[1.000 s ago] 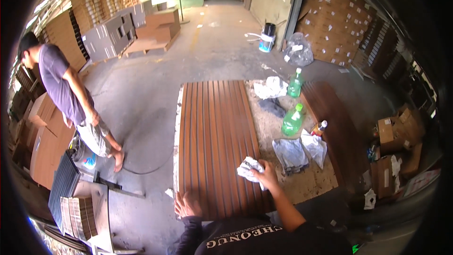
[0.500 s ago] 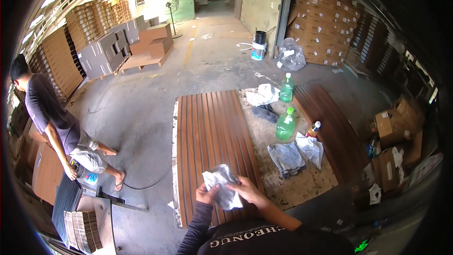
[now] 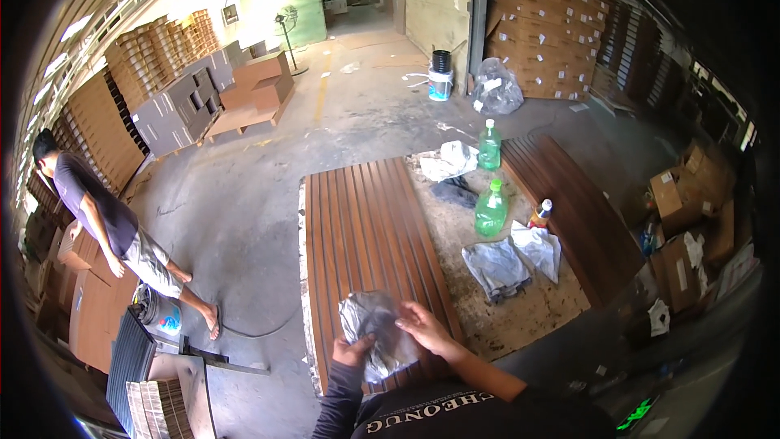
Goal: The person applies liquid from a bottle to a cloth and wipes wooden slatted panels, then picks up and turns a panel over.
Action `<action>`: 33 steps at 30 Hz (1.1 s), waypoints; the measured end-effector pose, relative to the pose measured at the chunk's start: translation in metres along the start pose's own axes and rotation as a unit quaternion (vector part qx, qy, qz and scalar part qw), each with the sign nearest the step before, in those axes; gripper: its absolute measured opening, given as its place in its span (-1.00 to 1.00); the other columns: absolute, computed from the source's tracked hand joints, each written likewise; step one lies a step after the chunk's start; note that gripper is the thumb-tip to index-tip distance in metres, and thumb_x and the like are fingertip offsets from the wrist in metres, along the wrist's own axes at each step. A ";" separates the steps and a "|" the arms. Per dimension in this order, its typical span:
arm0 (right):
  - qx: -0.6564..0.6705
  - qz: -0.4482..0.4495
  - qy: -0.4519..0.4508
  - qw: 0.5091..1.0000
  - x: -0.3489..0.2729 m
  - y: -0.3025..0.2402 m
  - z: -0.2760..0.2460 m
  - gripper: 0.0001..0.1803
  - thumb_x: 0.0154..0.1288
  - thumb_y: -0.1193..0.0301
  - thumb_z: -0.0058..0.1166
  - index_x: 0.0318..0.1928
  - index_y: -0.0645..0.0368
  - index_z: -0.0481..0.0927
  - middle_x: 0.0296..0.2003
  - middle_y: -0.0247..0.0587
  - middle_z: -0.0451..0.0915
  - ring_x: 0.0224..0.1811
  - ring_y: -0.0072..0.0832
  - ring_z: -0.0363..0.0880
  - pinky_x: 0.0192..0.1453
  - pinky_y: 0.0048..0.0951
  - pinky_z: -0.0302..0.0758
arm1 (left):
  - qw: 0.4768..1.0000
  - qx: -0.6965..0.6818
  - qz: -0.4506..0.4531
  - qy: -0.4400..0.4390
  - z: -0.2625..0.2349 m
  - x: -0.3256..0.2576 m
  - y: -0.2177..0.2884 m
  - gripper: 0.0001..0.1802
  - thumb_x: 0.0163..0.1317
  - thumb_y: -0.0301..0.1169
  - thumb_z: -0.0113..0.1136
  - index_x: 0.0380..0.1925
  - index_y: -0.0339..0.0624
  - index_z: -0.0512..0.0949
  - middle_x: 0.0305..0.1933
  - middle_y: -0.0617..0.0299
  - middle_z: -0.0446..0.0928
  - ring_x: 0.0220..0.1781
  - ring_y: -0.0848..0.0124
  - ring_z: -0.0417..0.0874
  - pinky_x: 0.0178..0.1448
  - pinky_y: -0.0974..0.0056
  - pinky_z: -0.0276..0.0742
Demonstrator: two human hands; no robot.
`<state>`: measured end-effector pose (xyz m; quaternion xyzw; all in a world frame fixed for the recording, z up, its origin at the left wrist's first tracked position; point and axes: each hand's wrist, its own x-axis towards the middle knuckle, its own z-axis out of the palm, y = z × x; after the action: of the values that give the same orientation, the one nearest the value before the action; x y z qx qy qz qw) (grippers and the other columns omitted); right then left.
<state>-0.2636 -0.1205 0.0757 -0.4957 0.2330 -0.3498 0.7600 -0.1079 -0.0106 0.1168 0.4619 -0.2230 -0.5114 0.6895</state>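
Note:
My left hand [image 3: 353,350] grips a crumpled grey-white cloth [image 3: 367,317] by its lower left edge, thumb on top. Beside the cloth's right edge is my right hand [image 3: 426,330], its fingers stretched out and apart. Motion blurs that side of the cloth, so any light touch there is hard to make out. Under both hands lies a brown grooved panel [image 3: 366,228], its slats running away from me. The cloth is held over the panel's near end.
Right of the panel, a stained board [image 3: 536,317] carries folded rags [image 3: 496,267], two green bottles [image 3: 491,210] and a small brown bottle [image 3: 541,213]. Another grooved panel [image 3: 569,219] lies beyond. Cartons [image 3: 674,203] stand at right. At left a person [image 3: 106,219] stands near a bucket [image 3: 165,315].
The cloth has been spread wider, and my right hand's fingers have come off its face to its right side. The other person has shifted posture. My view has tilted slightly.

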 end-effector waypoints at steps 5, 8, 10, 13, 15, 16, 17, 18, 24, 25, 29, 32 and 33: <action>-0.120 -0.144 0.018 0.982 -0.008 0.007 0.026 -0.32 0.33 -0.03 -0.03 0.26 0.18 0.21 0.16 -0.15 0.36 0.16 -0.38 0.38 0.22 -0.35 0.36 | 0.918 0.385 0.079 0.052 0.011 0.011 0.002 -0.73 0.09 -0.44 0.22 -0.22 -0.39 0.55 -0.39 0.08 0.65 -0.36 0.35 0.67 -0.22 0.28 0.61; 0.192 0.092 0.059 0.975 -0.025 -0.006 0.039 -0.20 0.30 -0.23 -0.23 0.26 0.18 0.22 0.13 -0.16 0.39 0.16 -0.34 0.40 0.22 -0.30 0.38 | 0.797 0.550 0.237 -0.077 0.066 -0.006 0.016 -0.61 0.10 -0.44 0.22 -0.06 -0.39 0.52 -0.22 -0.05 0.57 -0.34 0.17 0.69 -0.23 0.29 0.61; 0.387 0.124 -0.115 0.906 -0.026 -0.043 0.031 -0.21 0.31 -0.24 -0.29 0.21 0.19 0.32 -0.04 -0.19 0.54 -0.07 -0.35 0.56 0.05 -0.36 0.51 | 0.807 0.509 0.267 -0.139 0.058 -0.006 0.007 -0.48 0.08 -0.35 0.22 0.10 -0.23 0.48 -0.08 -0.02 0.51 0.02 0.08 0.57 0.08 0.15 0.45; 0.452 0.023 -0.111 0.885 -0.019 -0.009 0.019 -0.29 0.38 -0.13 -0.29 0.26 0.18 0.28 0.10 -0.16 0.46 0.04 -0.38 0.51 0.14 -0.34 0.45 | 0.683 0.642 0.345 0.048 0.080 -0.001 0.004 -0.41 0.03 -0.30 0.17 0.14 -0.15 0.45 0.23 -0.08 0.33 0.33 -0.07 0.22 0.31 -0.11 0.12; 0.532 -0.023 -0.253 0.808 -0.003 0.021 0.000 -0.32 0.40 -0.08 -0.28 0.29 0.17 0.25 0.17 -0.15 0.41 0.11 -0.38 0.47 0.20 -0.31 0.40 | 0.663 0.678 0.315 0.034 0.069 0.012 -0.024 -0.36 0.05 -0.22 0.10 0.19 -0.18 0.40 0.30 -0.02 0.29 0.43 -0.05 0.10 0.41 -0.26 -0.19; 0.496 -0.026 -0.192 0.846 0.007 0.028 -0.005 -0.37 0.40 -0.01 -0.26 0.28 0.19 0.26 0.16 -0.14 0.42 0.12 -0.38 0.47 0.22 -0.31 0.39 | 0.665 0.680 0.307 0.015 0.062 0.010 -0.035 -0.36 0.07 -0.21 0.08 0.20 -0.19 0.39 0.33 0.01 0.28 0.46 -0.04 0.06 0.42 -0.31 -0.29; 0.456 -0.028 -0.124 0.881 0.014 0.032 -0.010 -0.41 0.41 0.06 -0.25 0.27 0.21 0.27 0.14 -0.13 0.43 0.13 -0.38 0.46 0.23 -0.30 0.37 | 0.656 0.693 0.299 -0.012 0.061 0.008 -0.039 -0.37 0.08 -0.21 0.05 0.19 -0.22 0.39 0.33 0.06 0.29 0.47 -0.02 0.06 0.43 -0.29 -0.33; 0.413 -0.025 -0.055 0.909 0.018 0.035 -0.013 -0.45 0.42 0.13 -0.23 0.25 0.23 0.28 0.13 -0.12 0.44 0.13 -0.38 0.46 0.25 -0.30 0.36 | 0.666 0.679 0.309 -0.017 0.062 0.003 -0.041 -0.42 0.07 -0.27 0.08 0.16 -0.16 0.43 0.32 0.11 0.32 0.46 0.04 0.10 0.45 -0.24 -0.28; 0.366 -0.019 0.019 0.930 0.010 -0.038 0.004 -0.54 0.41 0.27 -0.22 0.19 0.31 0.33 0.08 -0.06 0.49 0.07 -0.29 0.51 0.24 -0.23 0.38 | 0.776 0.569 0.235 -0.134 0.064 -0.026 0.003 -0.61 0.15 -0.32 0.12 0.00 -0.12 0.58 0.22 0.23 0.46 0.41 0.08 0.21 0.43 -0.11 -0.03; 0.424 0.024 -0.050 0.904 0.008 -0.036 -0.004 -0.53 0.40 0.27 -0.21 0.19 0.31 0.33 0.06 -0.05 0.50 0.07 -0.28 0.52 0.23 -0.22 0.39 | 0.810 0.507 0.264 -0.129 0.061 -0.022 0.005 -0.67 0.15 -0.33 0.15 -0.07 -0.16 0.61 0.12 0.16 0.53 0.32 0.10 0.33 0.36 -0.02 0.15; 0.460 0.119 -0.140 0.869 -0.007 -0.022 -0.008 -0.57 0.36 0.28 -0.19 0.15 0.24 0.38 -0.04 -0.05 0.54 -0.03 -0.32 0.56 0.12 -0.27 0.47 | 0.864 0.405 0.300 0.015 0.055 -0.010 0.009 -0.58 0.18 -0.36 0.09 0.05 -0.22 0.52 0.09 -0.01 0.47 0.13 0.13 0.45 0.24 0.13 0.31; 0.331 0.084 -0.185 0.921 -0.022 0.016 -0.016 -0.54 0.29 0.42 -0.09 0.20 0.25 0.34 0.02 -0.13 0.49 0.06 -0.40 0.48 0.18 -0.36 0.37 | 0.901 0.314 0.300 -0.007 0.064 0.001 -0.003 -0.33 0.24 -0.12 0.04 0.27 -0.29 0.26 0.30 -0.16 0.17 0.30 0.04 0.27 0.33 0.09 0.22; 0.224 0.100 -0.141 0.959 -0.024 -0.003 0.003 -0.49 0.29 0.44 -0.10 0.25 0.25 0.27 0.08 -0.15 0.43 0.13 -0.42 0.41 0.22 -0.36 0.32 | 0.918 0.289 0.271 -0.007 0.063 0.001 -0.007 -0.26 0.25 -0.06 0.02 0.30 -0.32 0.19 0.34 -0.19 0.07 0.35 0.02 0.19 0.39 0.08 0.13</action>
<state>-0.2779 -0.1008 0.0804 -0.3310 0.0879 -0.2417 0.9079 -0.1604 -0.0379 0.1403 0.5593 -0.4827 -0.2216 0.6364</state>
